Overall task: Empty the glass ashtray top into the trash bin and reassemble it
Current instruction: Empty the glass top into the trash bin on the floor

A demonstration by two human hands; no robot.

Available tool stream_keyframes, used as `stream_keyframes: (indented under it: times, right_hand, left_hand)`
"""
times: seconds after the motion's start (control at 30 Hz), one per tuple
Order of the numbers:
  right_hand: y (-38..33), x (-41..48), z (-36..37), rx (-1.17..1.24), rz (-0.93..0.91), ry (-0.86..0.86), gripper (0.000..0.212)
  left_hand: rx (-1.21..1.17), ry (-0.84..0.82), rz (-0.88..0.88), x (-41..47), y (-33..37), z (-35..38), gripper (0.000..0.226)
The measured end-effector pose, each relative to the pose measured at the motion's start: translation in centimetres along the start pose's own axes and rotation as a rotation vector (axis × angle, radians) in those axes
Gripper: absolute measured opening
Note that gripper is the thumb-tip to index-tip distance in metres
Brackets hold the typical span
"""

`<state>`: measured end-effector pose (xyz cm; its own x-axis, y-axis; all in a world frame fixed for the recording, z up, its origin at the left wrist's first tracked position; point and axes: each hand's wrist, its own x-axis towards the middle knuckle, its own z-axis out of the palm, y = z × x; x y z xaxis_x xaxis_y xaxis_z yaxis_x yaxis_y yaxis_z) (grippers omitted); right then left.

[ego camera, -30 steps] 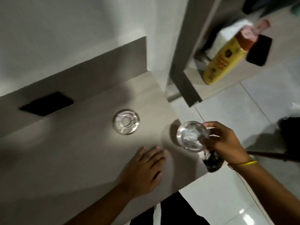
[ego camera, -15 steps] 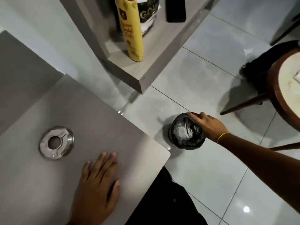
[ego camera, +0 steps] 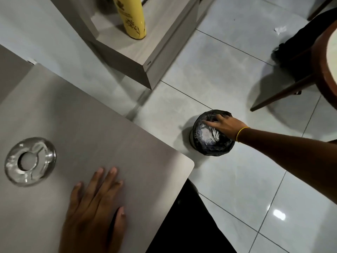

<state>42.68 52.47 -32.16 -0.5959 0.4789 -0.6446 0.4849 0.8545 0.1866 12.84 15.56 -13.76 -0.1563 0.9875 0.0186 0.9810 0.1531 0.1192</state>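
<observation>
Grey table (ego camera: 94,125) is filling the lower left, its rounded corner pointing toward the tiled floor (ego camera: 237,189). Left hand (ego camera: 94,212) is lying flat near the table's front edge, fingers spread, gripping nothing. Black-lined trash bin (ego camera: 213,148) is standing on the floor off that corner. Right hand (ego camera: 226,126) is reaching over the bin's mouth, fingers curled on a clear glass ashtray top (ego camera: 206,133), which is showing pale and blurred. Glass ashtray ring (ego camera: 30,161) is sitting by the table's left edge.

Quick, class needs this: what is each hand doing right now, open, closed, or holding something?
Left hand: open, flat on the table.
Right hand: over the trash bin, holding the glass piece.
</observation>
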Motion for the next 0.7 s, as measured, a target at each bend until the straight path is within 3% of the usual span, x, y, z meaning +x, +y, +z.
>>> stream_keyframes:
  times: [0.1, 0.23, 0.33, 0.47, 0.57, 0.7]
  right_hand:
    - [-0.5, 0.7, -0.1, -0.099, -0.015, -0.019, 0.067]
    - [-0.7, 1.2, -0.8, -0.041, -0.013, -0.050, 0.082]
    - [-0.9, 2.2, -0.8, -0.105, -0.004, -0.052, 0.062]
    - [-1.7, 2.7, -1.2, -0.045, -0.002, -0.051, 0.078]
    - [-2.3, 3.5, -1.2, -0.058, -0.004, -0.066, 0.060]
    - [-2.4, 3.0, -1.5, 0.152, 0.147, -0.070, 0.070]
  left_hand:
    - [-0.010, -0.031, -0.017, 0.1, -0.1, 0.1, 0.070]
    - [-0.051, -0.025, -0.014, 0.1, -0.3, 0.3, 0.067]
    - [-0.049, 0.031, 0.016, -0.2, -0.3, 0.4, 0.056]
    - [-0.006, 0.125, 0.059, -0.4, -0.1, 0.6, 0.046]
    - [-0.002, 0.145, 0.067, -0.3, -0.1, 0.6, 0.045]
    - [-0.020, 0.129, 0.070, -0.2, -0.3, 0.7, 0.046]
